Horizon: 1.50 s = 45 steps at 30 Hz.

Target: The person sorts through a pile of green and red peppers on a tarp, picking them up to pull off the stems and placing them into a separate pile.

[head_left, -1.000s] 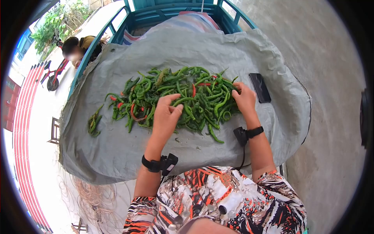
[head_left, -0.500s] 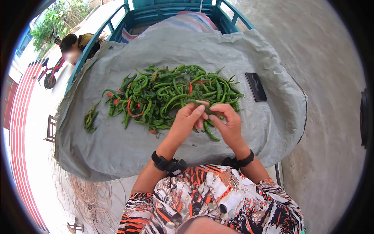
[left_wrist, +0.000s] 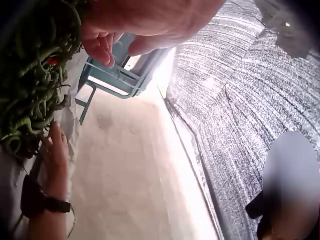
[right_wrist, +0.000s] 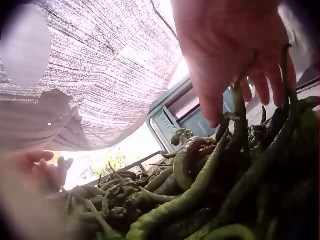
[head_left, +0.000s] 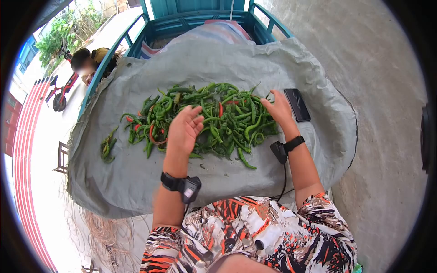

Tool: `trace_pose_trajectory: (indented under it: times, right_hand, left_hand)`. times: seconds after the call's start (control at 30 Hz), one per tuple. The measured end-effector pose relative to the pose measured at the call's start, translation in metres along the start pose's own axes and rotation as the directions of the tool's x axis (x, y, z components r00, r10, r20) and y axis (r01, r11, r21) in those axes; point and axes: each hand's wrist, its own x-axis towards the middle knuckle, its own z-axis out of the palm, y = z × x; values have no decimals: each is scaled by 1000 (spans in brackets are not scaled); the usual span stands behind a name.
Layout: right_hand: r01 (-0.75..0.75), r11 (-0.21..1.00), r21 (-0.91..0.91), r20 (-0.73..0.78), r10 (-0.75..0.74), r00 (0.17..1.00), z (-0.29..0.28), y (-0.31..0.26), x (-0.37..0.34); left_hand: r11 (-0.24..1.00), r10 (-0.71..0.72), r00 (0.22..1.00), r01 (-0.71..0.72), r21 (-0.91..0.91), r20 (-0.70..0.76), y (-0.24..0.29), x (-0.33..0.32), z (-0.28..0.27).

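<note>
Green peppers point(head_left: 214, 132) with a few red ones point(head_left: 221, 109) lie heaped on a grey sheet point(head_left: 150, 182). My left hand point(head_left: 183, 131) hovers over the left-middle of the heap, fingers loosely bent and holding nothing visible; the left wrist view shows this hand point(left_wrist: 150, 25) with thumb and fingers apart. At the heap's right edge is my right hand point(head_left: 280, 110), thumb and fingers spread. In the right wrist view, the right hand point(right_wrist: 235, 45) is over pepper stems, its thumb apart from the fingers; whether it touches them is unclear.
A phone point(head_left: 297, 105) lies right of the heap. A small separate bunch of peppers point(head_left: 108, 145) is at the left. Behind stands a blue-green cart frame point(head_left: 195, 25). A person point(head_left: 88, 63) is beside its left rail, near a red bike point(head_left: 63, 91).
Half a second ago both hands met at the heap's front with a green pepper between them. They have parted, the left moving left, the right moving up and right; that pepper is out of their fingers.
</note>
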Motion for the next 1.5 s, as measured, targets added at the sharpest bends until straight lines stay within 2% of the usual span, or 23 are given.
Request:
trace_pose_trajectory:
  times: [0.1, 0.13, 0.23, 0.33, 0.43, 0.53, 0.73, 0.83, 0.93, 1.03, 1.1, 1.13, 1.23, 1.33, 1.37, 1.43, 1.5]
  right_hand:
    - [-87, 996, -22, 177, 89, 980, 16, 9, 21]
    - [-140, 987, 76, 269, 115, 956, 18, 12, 28]
    - [-7, 999, -43, 429, 25, 903, 7, 1, 30]
    - [-14, 965, 261, 340, -78, 937, 17, 10, 27]
    - [-44, 918, 394, 319, -92, 943, 8, 5, 16]
    - [13, 950, 312, 161, -66, 985, -15, -16, -4]
    - [202, 862, 465, -148, -149, 978, -52, -64, -32]
    - [341, 851, 401, -293, -233, 927, -66, -94, -43]
    - [473, 825, 309, -461, -305, 833, -72, -122, -49]
    - [503, 836, 220, -566, -310, 764, -59, -141, -60]
    - [571, 799, 187, -488, -430, 760, -37, -142, -67]
    - [604, 778, 173, -444, -486, 753, -24, -141, -73]
    - [616, 767, 180, -224, -578, 785, 8, -138, -97]
    - [585, 798, 146, -135, -570, 811, 14, -137, -118]
    - [543, 817, 192, -165, -519, 839, 15, -136, -124]
    - [459, 842, 283, -223, -408, 885, 15, -135, -131]
    - [460, 867, 191, -248, -411, 877, 15, -127, -135]
  left_hand:
    - [979, -78, 988, 51, 197, 135, -20, -17, 3]
    - [973, -108, 985, 78, 215, 133, -26, -21, 2]
    - [963, -152, 982, 123, 238, 109, -38, -27, -1]
    - [959, -160, 985, 138, 248, 71, -46, -29, -5]
    - [953, -170, 984, 152, 261, 48, -50, -29, -6]
    - [956, -166, 984, 146, 256, 58, -50, -30, -7]
    - [940, -128, 987, 89, 329, 96, -45, -37, -1]
    - [930, -113, 981, 49, 364, 158, -39, -37, 9]
    - [930, -80, 973, -6, 367, 218, -32, -33, 16]
    - [945, 1, 963, -89, 315, 268, -20, -33, 22]
    - [952, 92, 954, -168, 254, 287, -15, -34, 26]
    - [953, 144, 958, -202, 225, 250, -12, -36, 31]
    - [970, 132, 976, -163, 182, 172, -16, -24, 14]
    - [946, 141, 986, -162, 280, 92, -25, -15, -7]
    - [936, 135, 988, -154, 316, 80, -27, -14, -12]
    - [902, 228, 972, -235, 363, 64, -21, -21, -12]
    - [874, 310, 949, -308, 376, 59, -18, -22, -19]
